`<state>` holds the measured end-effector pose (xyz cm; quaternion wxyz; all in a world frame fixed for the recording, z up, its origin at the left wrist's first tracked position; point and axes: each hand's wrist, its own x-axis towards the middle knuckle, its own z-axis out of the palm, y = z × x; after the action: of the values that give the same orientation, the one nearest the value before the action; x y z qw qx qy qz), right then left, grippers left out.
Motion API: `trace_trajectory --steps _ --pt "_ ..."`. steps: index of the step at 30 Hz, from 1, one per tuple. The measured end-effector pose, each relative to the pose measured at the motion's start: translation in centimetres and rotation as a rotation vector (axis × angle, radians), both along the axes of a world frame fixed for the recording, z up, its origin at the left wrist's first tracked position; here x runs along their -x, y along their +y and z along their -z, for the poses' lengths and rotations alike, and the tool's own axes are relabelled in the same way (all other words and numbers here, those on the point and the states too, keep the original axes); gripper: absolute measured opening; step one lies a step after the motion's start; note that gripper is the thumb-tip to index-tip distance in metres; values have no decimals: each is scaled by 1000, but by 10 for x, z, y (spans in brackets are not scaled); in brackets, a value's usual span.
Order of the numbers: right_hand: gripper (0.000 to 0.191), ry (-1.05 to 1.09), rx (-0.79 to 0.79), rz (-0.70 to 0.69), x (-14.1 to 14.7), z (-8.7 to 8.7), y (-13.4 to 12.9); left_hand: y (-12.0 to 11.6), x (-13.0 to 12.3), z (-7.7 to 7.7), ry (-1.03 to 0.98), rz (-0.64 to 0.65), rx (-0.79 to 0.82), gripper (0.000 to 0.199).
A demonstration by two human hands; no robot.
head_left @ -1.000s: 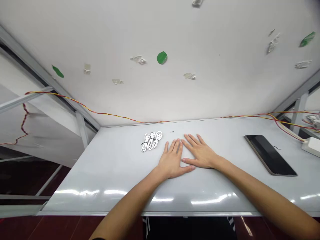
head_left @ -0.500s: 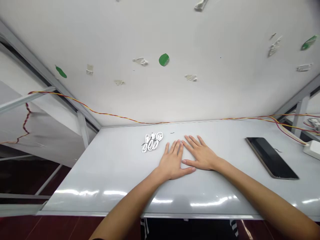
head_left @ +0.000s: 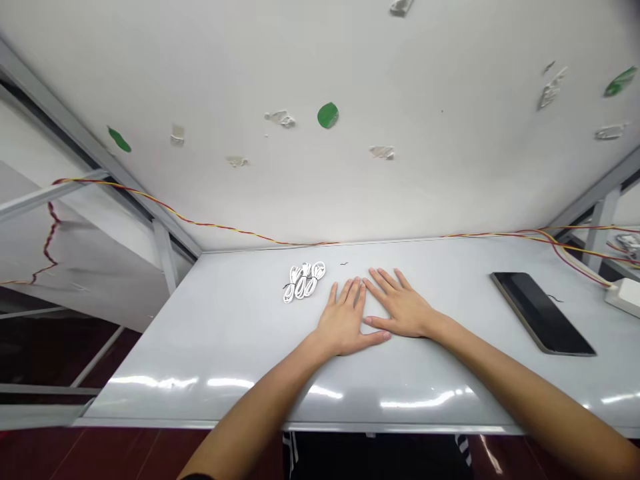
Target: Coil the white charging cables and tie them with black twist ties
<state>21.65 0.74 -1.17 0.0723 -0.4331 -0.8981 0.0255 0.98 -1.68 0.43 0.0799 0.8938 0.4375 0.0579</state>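
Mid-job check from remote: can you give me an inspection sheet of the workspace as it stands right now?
Surface: glossy white tabletop, with light reflections along its near edge.
Job's things: bundled white cable, lying flat, left of the hands.
Clutter: black rectangular tablet at far right; tiny black wire scrap.
Grippers: left hand and right hand rest palm-down, empty; left hand is nearest the bundle.
Cables: twisted red-and-yellow wires run along the table's far edge.
Surroundings: white panel with green patches and torn tape; grey metal frame bar.
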Motion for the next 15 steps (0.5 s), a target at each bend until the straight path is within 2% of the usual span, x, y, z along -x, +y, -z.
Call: trace_trajectory --steps 2,4,7,9,11,15 --pt "90 6 11 -1 -1 -1 0 2 1 -6 -12 11 -20 98" --pt "87 17 23 -1 -2 -4 0 6 6 -15 -18 -53 -67 75" --pt "81 35 45 2 -4 -7 0 15 18 -30 28 -329 -191 48" --pt "78 43 60 8 -5 -8 0 22 27 -36 98 -500 -239 41" --pt "75 55 69 14 -5 -10 0 27 35 -40 167 -594 -221 36" --pt "68 98 60 21 -6 -12 0 30 40 -41 199 -629 -135 30"
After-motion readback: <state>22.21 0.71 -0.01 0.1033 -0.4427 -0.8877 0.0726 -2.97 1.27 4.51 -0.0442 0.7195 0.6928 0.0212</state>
